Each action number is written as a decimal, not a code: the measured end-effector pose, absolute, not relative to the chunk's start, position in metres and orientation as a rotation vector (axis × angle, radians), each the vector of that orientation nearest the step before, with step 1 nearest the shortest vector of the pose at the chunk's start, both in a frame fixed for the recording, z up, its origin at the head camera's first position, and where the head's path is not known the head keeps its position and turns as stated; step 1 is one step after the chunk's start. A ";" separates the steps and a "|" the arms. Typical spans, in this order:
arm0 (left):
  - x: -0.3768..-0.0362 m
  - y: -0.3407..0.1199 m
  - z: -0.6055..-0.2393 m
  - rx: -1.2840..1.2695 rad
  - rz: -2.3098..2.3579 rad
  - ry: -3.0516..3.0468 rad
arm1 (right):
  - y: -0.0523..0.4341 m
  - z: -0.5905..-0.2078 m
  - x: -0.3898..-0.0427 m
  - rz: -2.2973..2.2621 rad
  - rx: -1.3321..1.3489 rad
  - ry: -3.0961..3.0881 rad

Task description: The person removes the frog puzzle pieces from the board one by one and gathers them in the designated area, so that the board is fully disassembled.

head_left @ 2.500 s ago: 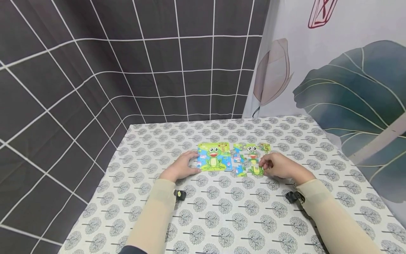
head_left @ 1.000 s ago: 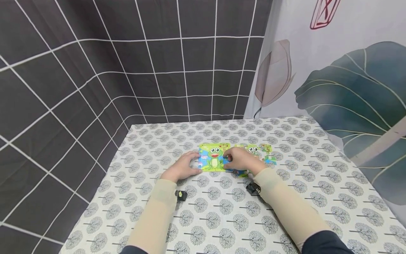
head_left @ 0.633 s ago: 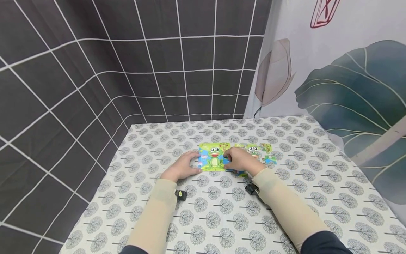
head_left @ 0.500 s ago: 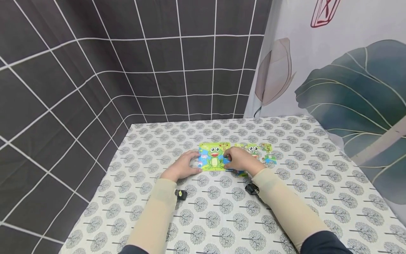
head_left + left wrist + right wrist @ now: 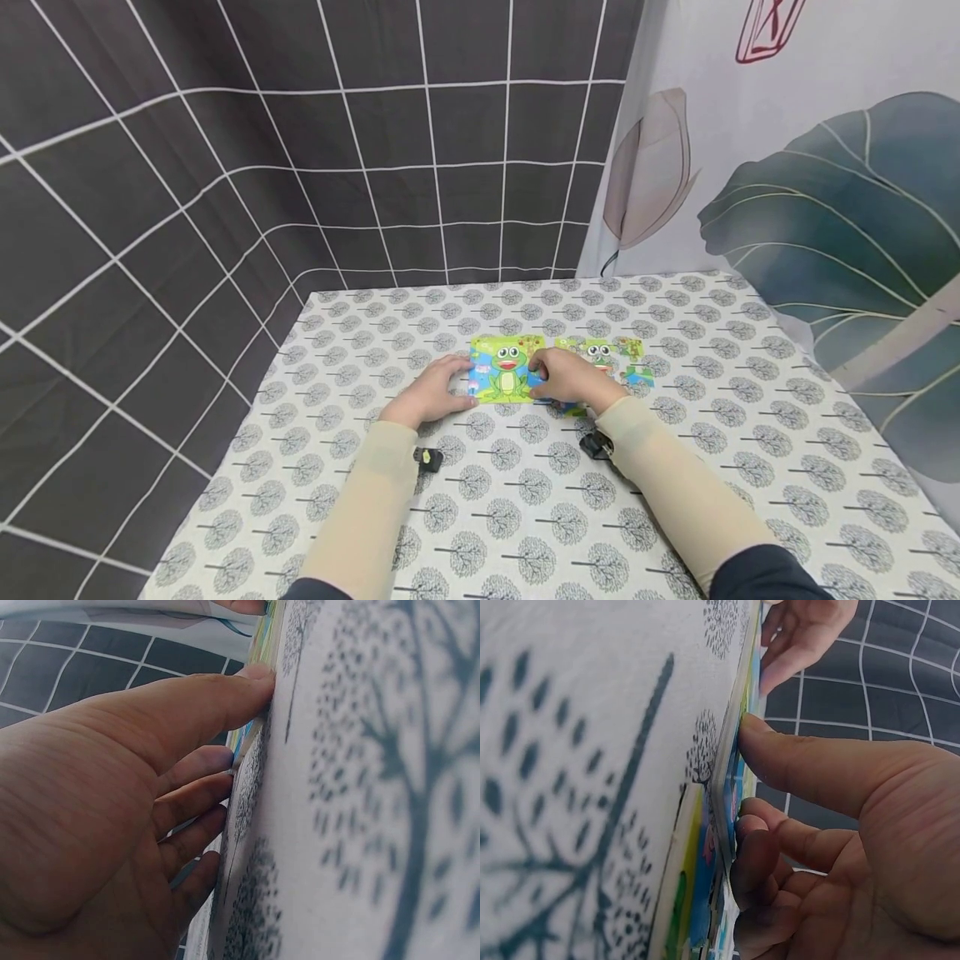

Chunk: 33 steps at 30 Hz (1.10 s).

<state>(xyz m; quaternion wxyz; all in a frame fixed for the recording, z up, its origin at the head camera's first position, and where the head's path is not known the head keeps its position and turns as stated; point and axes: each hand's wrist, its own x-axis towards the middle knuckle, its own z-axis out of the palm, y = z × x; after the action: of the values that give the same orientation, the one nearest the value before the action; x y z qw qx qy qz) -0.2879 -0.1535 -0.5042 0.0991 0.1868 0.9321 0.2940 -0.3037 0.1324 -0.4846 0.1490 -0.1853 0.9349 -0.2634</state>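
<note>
A square frog picture board (image 5: 504, 354) lies flat on the table between my hands. My left hand (image 5: 433, 392) lies along its left side, fingers loosely extended, thumb touching the near corner; the left wrist view shows that thumb (image 5: 240, 694) against the edge. My right hand (image 5: 568, 375) is at the board's right side, fingers curled. In the right wrist view its thumb (image 5: 763, 746) and index finger touch the board's edge (image 5: 731, 780). Right of the board lie jigsaw pieces with a matching frog: a face piece (image 5: 598, 353) and a blue-green piece (image 5: 639, 377). My right hand hides other pieces.
The table (image 5: 525, 517) wears a white cloth with grey tree prints. A dark curtain with white grid lines (image 5: 390, 133) hangs behind and to the left; a leaf-print curtain (image 5: 825, 208) hangs at the right. Each wrist carries a small black camera (image 5: 429, 459).
Since the oldest frame, my right hand has moved left from the loose pieces to the board's right side, uncovering the blue-green piece. Both hands have stayed nearly still since one second ago.
</note>
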 end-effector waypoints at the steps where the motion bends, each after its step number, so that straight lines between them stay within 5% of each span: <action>1: -0.288 -0.153 -0.504 0.553 0.870 2.756 | 0.132 -0.485 -0.304 -0.762 -0.529 2.680; 33: -0.288 -0.153 -0.504 0.552 0.901 2.746 | 0.137 -0.484 -0.306 -0.818 -0.592 2.683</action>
<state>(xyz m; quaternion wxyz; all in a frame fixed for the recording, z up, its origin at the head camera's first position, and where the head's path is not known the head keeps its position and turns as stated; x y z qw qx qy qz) -0.2879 -0.1534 -0.5036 0.0994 0.1868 0.9287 0.3046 -0.3060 0.1370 -0.4844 0.1372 -0.2045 0.9271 -0.2826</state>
